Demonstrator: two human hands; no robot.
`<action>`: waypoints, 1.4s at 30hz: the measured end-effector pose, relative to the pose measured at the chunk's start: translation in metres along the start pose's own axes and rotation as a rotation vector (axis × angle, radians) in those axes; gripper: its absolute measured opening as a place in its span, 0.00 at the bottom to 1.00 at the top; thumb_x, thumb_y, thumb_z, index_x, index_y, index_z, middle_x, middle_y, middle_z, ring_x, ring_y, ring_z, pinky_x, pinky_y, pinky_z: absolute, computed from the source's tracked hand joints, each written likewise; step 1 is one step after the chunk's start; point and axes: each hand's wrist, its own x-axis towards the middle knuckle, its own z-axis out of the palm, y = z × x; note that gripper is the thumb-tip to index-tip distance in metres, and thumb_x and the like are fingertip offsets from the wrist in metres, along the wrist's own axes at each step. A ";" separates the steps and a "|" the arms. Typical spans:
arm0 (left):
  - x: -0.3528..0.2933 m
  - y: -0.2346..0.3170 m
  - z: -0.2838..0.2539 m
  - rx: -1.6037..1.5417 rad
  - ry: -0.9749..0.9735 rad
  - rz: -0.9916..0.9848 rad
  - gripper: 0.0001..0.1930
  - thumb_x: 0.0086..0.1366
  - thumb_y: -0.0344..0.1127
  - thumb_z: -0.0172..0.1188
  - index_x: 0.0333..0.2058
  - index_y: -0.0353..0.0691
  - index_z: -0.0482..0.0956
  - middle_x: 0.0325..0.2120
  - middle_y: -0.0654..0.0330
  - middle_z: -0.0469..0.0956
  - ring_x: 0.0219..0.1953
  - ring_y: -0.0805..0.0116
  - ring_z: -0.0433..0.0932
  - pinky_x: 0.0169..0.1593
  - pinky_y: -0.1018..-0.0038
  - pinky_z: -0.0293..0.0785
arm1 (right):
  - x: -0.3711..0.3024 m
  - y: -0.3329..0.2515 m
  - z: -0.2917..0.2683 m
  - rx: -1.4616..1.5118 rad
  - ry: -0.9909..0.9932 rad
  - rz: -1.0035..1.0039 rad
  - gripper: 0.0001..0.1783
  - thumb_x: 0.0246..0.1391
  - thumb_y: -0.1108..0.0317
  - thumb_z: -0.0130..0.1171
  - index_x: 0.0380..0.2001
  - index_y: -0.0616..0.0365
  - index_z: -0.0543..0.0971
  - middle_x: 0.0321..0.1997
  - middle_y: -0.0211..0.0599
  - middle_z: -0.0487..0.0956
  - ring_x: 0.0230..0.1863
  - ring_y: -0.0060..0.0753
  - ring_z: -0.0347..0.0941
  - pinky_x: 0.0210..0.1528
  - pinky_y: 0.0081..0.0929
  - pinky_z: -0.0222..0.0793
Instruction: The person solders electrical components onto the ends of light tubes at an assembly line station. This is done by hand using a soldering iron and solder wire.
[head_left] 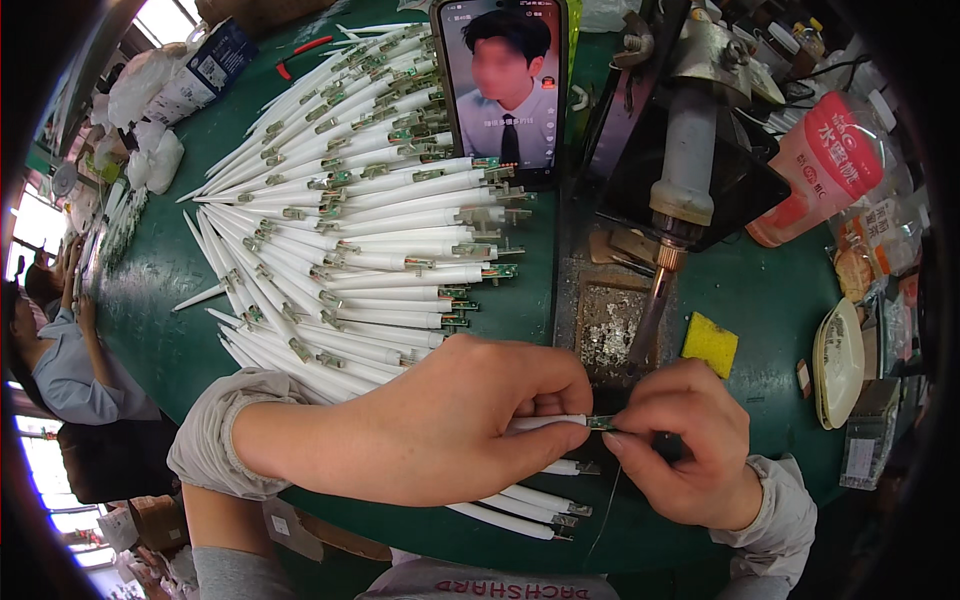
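Observation:
My left hand is closed around a white stylus-like pen, thumb and fingers near its end. A small green circuit board sticks out of that end toward the right. The fingertips of my right hand pinch at the board's tip; what exactly lies between them is partly hidden. A thin wire hangs just below these fingertips. Several more white pens with exposed board ends lie under and in front of my left hand. Beyond it spreads a large fan of similar pens, boards mostly pointing right.
A soldering iron hangs tip-down from a stand over a tray of solder bits, just beyond my right hand. A yellow sponge lies beside it. A phone stands at the back. Right: pink drink pouch, stacked dishes. Far left: a person.

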 end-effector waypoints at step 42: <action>0.012 -0.005 -0.006 -0.231 0.097 -0.040 0.05 0.61 0.27 0.59 0.33 0.33 0.73 0.26 0.68 0.73 0.29 0.87 0.69 0.31 0.86 0.64 | 0.012 -0.004 -0.027 0.029 -0.350 0.133 0.03 0.57 0.78 0.53 0.34 0.65 0.70 0.21 0.31 0.77 0.20 0.18 0.75 0.21 0.14 0.67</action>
